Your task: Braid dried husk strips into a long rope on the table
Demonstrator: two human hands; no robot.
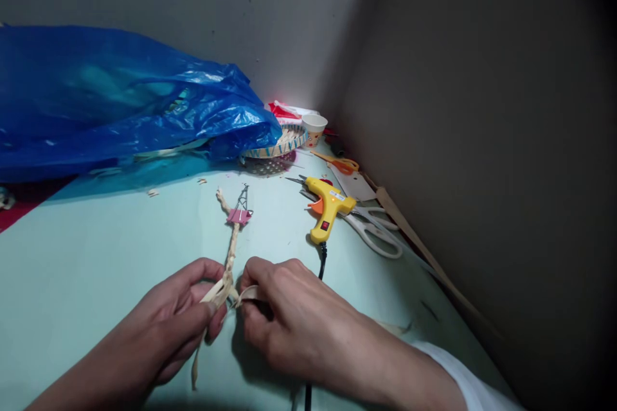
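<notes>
A pale braid of flat fibre strips runs up the table from between my hands. Its far part sits under a pink binder clip with wire handles, and a short end sticks out beyond the clip. My left hand pinches strips between thumb and fingers at the near end of the braid; one loose tail hangs below it. My right hand is closed on another strip, which bends across just right of the braid. The fingertips of the right hand are partly hidden.
A yellow glue gun lies right of the clip, its black cord running toward me. Beside it are white-handled scissors and orange scissors. Behind stand a paper cup, a woven basket and a large blue plastic bag.
</notes>
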